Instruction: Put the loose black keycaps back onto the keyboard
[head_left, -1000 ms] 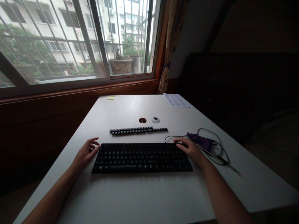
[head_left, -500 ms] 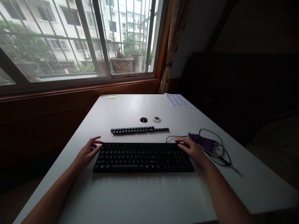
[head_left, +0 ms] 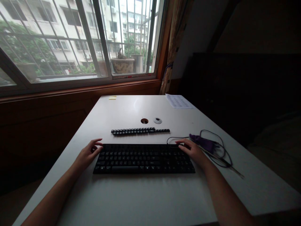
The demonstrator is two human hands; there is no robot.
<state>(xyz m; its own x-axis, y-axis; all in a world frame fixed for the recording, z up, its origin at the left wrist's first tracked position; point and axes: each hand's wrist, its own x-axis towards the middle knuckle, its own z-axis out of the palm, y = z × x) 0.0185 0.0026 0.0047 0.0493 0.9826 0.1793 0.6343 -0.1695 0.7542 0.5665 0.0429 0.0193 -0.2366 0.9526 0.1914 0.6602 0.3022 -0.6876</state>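
A black keyboard [head_left: 144, 158] lies flat on the white table [head_left: 150, 197] in front of me. My left hand [head_left: 88, 153] rests at its left end, fingers spread and touching the top left corner. My right hand [head_left: 191, 149] lies on the keyboard's right end, fingers stretched over the upper right keys. Neither hand holds anything. Behind the keyboard, a row of loose black keycaps [head_left: 139, 131] lies in a line. A purple tool [head_left: 204, 142] sits just right of my right hand, among a looped black cable [head_left: 219, 147].
A round cable hole [head_left: 144, 121] and its white cap [head_left: 157, 120] sit mid-table. A printed sheet [head_left: 178, 101] lies at the far right corner, a yellow note [head_left: 112, 97] at the far left. A barred window and wooden sill stand behind.
The left hand has slid slightly toward the keyboard's top left corner. Otherwise only the view shifted a little; the right hand and keyboard stay in place.
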